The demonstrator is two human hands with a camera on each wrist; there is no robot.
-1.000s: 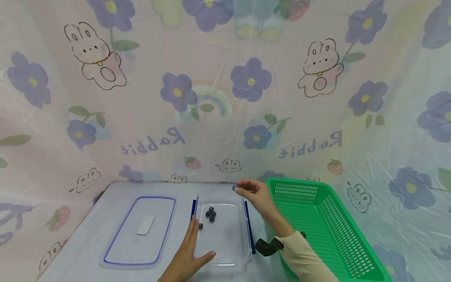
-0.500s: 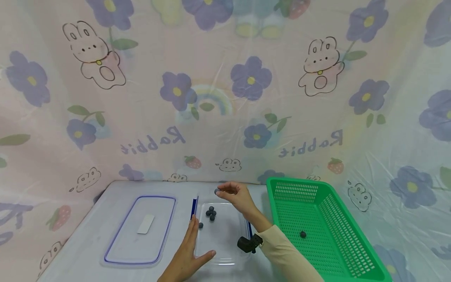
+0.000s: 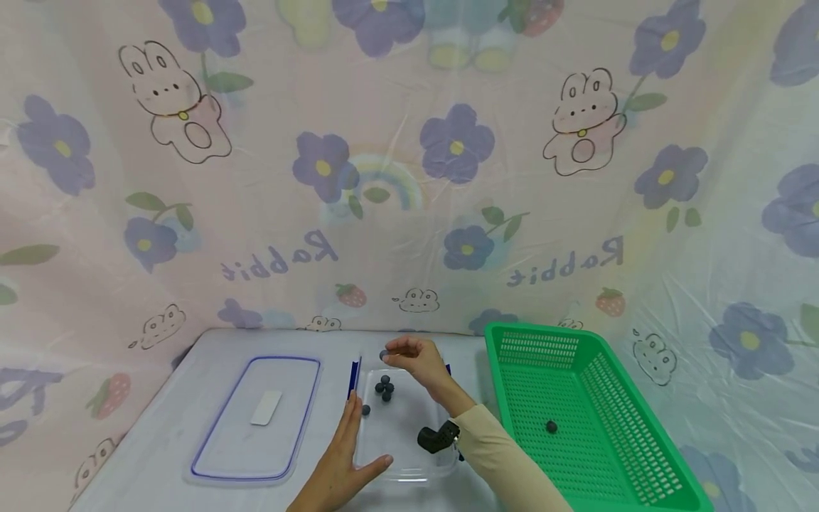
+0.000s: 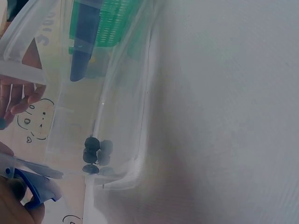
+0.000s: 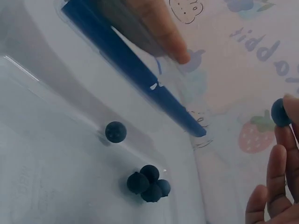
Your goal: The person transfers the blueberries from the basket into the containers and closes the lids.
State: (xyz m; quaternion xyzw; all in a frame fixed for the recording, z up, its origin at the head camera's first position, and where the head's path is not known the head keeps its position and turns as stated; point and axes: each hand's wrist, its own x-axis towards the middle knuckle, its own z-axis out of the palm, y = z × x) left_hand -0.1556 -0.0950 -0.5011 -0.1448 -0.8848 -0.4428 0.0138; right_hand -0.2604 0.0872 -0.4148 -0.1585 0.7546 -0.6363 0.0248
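My right hand (image 3: 419,366) pinches a blueberry (image 3: 384,355) between thumb and fingertips, above the far end of a clear plastic container (image 3: 399,455). In the right wrist view that blueberry (image 5: 280,113) shows at the right edge. Inside the container, a small cluster of blueberries (image 5: 150,184) sits near the far left corner. A lone blueberry (image 5: 116,132) lies nearer the left wall. With its fingers straight and thumb spread, my left hand (image 3: 342,451) rests along the container's left side, by a blue-edged latch flap (image 5: 135,77).
Right of the container stands a green perforated basket (image 3: 499,377) with one blueberry (image 3: 552,427) on its floor. To the left lies a clear lid (image 3: 246,455) with a blue seal and a white rectangular piece (image 3: 266,407) on it. A patterned curtain (image 3: 384,249) hangs behind the table.
My right hand has moved left with the blueberry, from near the basket to over the container's far end. The blueberry in the basket has come into full view. My left hand has stayed put.
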